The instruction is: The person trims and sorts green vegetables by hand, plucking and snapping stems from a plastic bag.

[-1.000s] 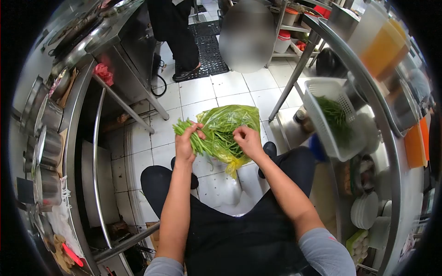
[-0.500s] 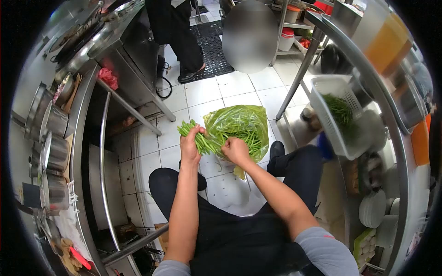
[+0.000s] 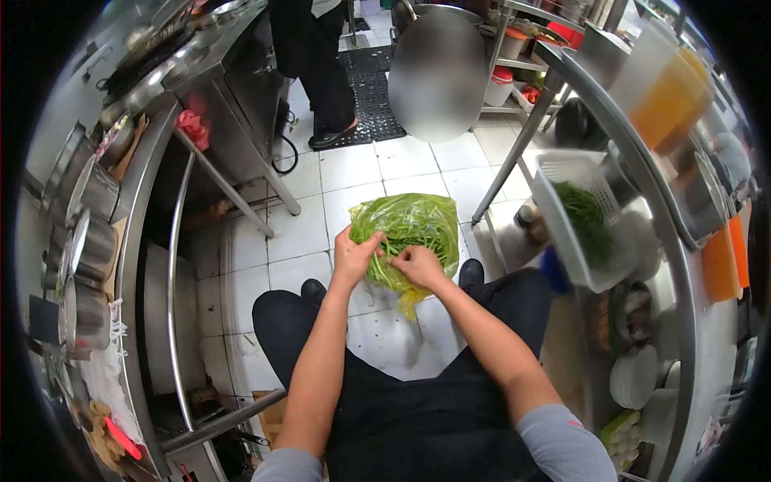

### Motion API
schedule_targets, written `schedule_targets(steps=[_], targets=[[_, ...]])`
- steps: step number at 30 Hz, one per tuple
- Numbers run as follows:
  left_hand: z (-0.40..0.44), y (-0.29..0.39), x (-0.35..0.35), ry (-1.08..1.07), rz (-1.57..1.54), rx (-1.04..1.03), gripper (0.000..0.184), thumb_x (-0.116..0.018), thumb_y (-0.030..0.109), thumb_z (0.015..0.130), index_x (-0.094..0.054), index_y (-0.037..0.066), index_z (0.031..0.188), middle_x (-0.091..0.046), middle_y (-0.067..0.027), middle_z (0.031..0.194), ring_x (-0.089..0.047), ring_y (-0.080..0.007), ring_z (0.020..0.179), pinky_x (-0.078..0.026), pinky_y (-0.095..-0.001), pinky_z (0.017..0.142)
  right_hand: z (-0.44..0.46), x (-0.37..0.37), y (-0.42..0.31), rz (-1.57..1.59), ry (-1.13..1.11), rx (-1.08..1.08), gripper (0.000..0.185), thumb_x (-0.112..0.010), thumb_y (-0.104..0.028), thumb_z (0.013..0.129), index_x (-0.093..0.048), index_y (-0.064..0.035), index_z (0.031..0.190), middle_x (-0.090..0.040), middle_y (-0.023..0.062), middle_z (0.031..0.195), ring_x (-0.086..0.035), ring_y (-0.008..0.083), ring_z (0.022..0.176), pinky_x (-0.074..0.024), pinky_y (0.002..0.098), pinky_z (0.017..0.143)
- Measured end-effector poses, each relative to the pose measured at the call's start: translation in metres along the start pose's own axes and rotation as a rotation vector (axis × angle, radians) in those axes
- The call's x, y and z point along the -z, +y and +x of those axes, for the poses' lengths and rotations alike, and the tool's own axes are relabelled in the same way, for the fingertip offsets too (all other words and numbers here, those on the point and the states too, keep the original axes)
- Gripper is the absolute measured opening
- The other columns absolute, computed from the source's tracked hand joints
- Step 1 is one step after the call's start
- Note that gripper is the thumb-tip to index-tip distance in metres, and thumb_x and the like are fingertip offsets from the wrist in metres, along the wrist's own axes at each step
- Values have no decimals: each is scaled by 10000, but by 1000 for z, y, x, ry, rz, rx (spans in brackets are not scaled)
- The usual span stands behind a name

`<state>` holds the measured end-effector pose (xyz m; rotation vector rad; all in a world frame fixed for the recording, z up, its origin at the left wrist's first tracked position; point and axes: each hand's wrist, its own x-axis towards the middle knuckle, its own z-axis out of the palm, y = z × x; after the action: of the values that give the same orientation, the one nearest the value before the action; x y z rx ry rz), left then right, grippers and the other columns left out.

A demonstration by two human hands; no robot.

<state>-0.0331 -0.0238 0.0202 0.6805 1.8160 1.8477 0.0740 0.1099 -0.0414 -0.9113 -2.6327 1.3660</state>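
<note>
On the floor between my feet rests a yellow-green plastic bag (image 3: 434, 210), its mouth open toward me. Inside lie many thin green vegetable stems (image 3: 401, 242). My left hand (image 3: 352, 259) is at the bag's left edge, thumb over the stems and fingers curled along the plastic; the fingertips are partly hidden. Over the front of the opening, my right hand (image 3: 421, 266) is closed, thumb and fingertips pinched together at the stems. A twisted tail of the bag hangs below that hand.
A white basket (image 3: 580, 241) of greens stands on the right-hand steel shelf. Pots (image 3: 90, 251) line the left counter, above a metal rail (image 3: 175, 289). Ahead, a person's dark-trousered legs (image 3: 321, 76) stand by a black floor mat (image 3: 376, 100). White plates (image 3: 634, 377) sit at lower right.
My left hand has moved right and down to the bag, and the bunch of stems it held is no longer visible in it. My right hand stays over the opening. The view has shifted slightly.
</note>
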Motion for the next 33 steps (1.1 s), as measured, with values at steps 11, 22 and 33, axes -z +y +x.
schedule_targets(steps=[11,22,33], targets=[[-2,8,-4,26,83,-58,83,-652,51,878,-624,-20,909,-663,-59,761,-581,-102,572,-483,-261,547,-1,24,-7,-86,360,34,247,-626,-267,797,-655,-23,775,-681,195,787,-661,380,780,-515,464,719],[-19,-8,-29,-242,425,-184,293,-681,72,779,-639,-41,1046,-673,-220,968,-655,-341,890,-500,-380,804,-59,90,-33,70,115,221,184,-640,-169,859,-688,7,875,-678,166,755,-648,304,662,-512,382,639],[-23,16,-16,-329,284,107,249,-676,62,817,-641,-44,1040,-684,-88,794,-609,-137,628,-508,-301,616,-43,60,-23,91,399,308,142,-630,-162,801,-642,-21,791,-625,139,668,-625,272,602,-495,373,598]])
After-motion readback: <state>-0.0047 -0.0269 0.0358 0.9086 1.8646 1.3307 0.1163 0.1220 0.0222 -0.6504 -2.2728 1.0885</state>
